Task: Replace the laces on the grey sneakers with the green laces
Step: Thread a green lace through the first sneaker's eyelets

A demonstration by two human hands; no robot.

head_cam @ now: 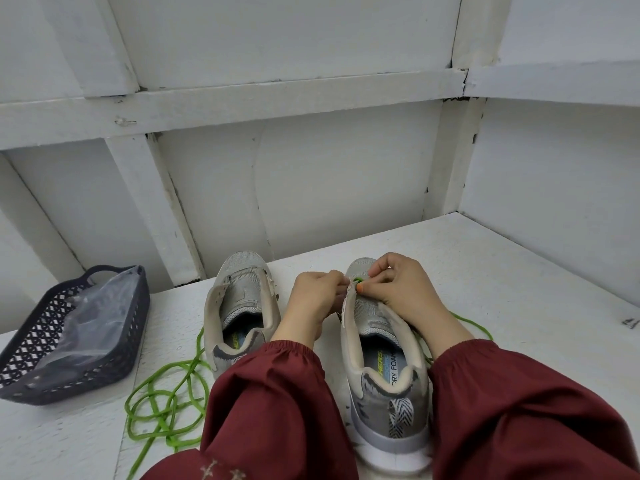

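Observation:
Two grey sneakers stand side by side, toes pointing away from me, with no laces in the eyelets that show. The left sneaker [239, 306] is untouched. Over the toe end of the right sneaker [381, 358], my left hand [317, 299] grips the left eyelet edge. My right hand [401, 285] pinches a green lace [358, 280] at the lowest eyelets. More of that green lace trails off to the right [474, 323]. A second green lace [162, 407] lies in loose loops on the table left of my left sleeve.
A dark plastic lattice basket [31, 344] with a clear plastic bag [90, 327] in it sits at the far left of the white table [502, 278]. A white panelled wall rises close behind the sneakers and on the right.

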